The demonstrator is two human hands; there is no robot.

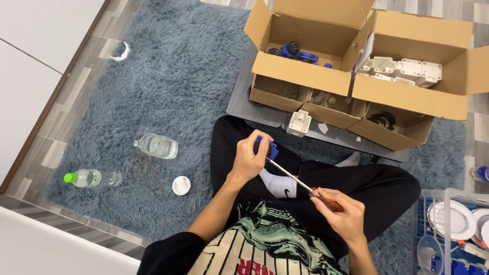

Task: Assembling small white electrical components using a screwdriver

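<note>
Left hand [248, 159]: fingers curled tight around a small blue plastic part [266, 146], held above the lap.
Right hand [342, 211]: fingers wrapped closed around the orange handle of a screwdriver [298, 182]; the shaft runs up and left, its tip meeting the blue plastic part.
Blue plastic part: in the left hand, over the black-trousered legs, just in front of the grey board [244, 102].
Posture: the person sits cross-legged on a shaggy grey-blue rug [173, 76], one white sock [277, 186] showing under the screwdriver.
Nearest loose piece: a white plastic housing [299, 122] stands on the grey board's near edge, close above the left hand.
Left cardboard box [305, 71]: open, flaps up, with blue and black round parts in the back compartment and small hardware in the front ones.
Right cardboard box [412, 97]: open, touching the left one, filled with white plastic housings.
Rug, left side: a clear water bottle [156, 145] lying down, a green-capped bottle [84, 177] at the rug's edge, a white round lid [181, 185] between them and the knee.
Lower right: a clear bin [451, 229] with white round fixtures.
</note>
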